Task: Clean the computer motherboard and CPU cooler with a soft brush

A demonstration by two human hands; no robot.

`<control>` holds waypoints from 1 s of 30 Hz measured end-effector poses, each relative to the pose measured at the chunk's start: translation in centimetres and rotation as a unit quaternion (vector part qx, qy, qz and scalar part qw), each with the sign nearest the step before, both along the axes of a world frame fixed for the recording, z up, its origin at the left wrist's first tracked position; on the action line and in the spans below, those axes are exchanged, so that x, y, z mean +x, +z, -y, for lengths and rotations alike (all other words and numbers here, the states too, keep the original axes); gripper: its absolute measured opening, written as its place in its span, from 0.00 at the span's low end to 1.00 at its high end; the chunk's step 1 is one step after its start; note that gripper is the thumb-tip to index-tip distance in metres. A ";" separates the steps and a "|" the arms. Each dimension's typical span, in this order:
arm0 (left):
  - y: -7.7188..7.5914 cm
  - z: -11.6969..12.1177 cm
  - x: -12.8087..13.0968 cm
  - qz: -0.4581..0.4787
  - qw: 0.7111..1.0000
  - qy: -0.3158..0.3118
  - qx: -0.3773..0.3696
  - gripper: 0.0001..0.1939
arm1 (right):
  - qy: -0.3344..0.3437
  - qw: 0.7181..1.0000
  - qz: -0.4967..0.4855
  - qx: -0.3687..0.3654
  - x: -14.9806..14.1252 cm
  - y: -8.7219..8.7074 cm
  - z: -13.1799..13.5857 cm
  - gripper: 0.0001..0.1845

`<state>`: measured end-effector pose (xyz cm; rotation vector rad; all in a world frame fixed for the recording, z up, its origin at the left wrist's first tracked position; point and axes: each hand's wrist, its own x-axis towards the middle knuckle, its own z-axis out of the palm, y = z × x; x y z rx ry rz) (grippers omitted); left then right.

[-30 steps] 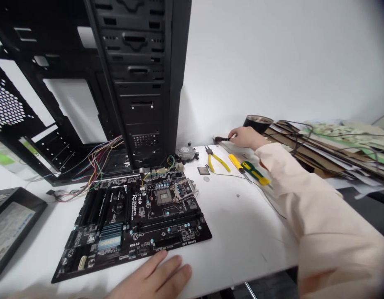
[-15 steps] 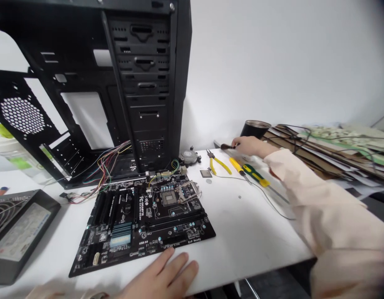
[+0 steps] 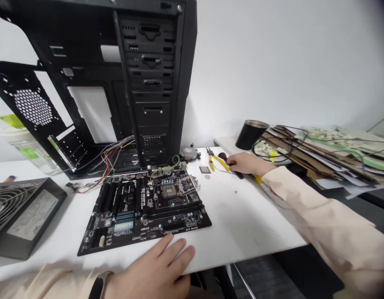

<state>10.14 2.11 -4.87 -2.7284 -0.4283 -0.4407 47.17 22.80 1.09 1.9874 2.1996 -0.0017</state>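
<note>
My right hand (image 3: 246, 162) is closed on a small brush with dark bristles (image 3: 222, 156), above the tools on the right of the table. Yellow-handled pliers (image 3: 217, 159) lie just left of it, and the hand and sleeve largely cover the screwdrivers there. My left hand (image 3: 157, 265) rests with fingers apart at the table's front edge, its fingertips by the front edge of a black motherboard (image 3: 167, 211). The motherboard lies flat. Its CPU socket (image 3: 169, 190) shows bare, with the metal frame raised. A square CPU chip (image 3: 204, 170) lies on the table between motherboard and pliers.
Behind the motherboard stands a black computer case (image 3: 154, 91) with loose coloured wires (image 3: 112, 155). A power supply (image 3: 33, 216) sits at left. A CPU cooler (image 3: 190, 153) lies by the case. At right are a black cup (image 3: 250, 135) and stacked cardboard (image 3: 288, 151).
My right hand has moved toward me and lower with the brush, from beside the black cup to over the screwdrivers. The view has shifted slightly. My left hand stays by the motherboard's edge.
</note>
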 end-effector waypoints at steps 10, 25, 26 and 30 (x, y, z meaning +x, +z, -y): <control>1.0 0.3 -0.3 -0.017 0.999 0.004 -0.027 0.08 | 0.003 0.999 0.015 0.036 -0.9 -0.3 -0.5 0.25; 1.5 0.4 -0.9 -0.036 0.998 -0.010 -0.050 0.09 | 0.079 0.991 -0.037 0.099 -3.8 -1.9 2.3 0.17; 1.5 0.3 -0.9 -0.038 0.998 -0.013 -0.052 0.09 | 0.078 0.991 -0.037 0.100 -4.0 -2.3 2.4 0.17; 1.7 0.4 -1.1 -0.036 0.998 -0.015 -0.051 0.07 | 0.073 0.991 -0.039 0.102 -4.2 -3.1 2.7 0.18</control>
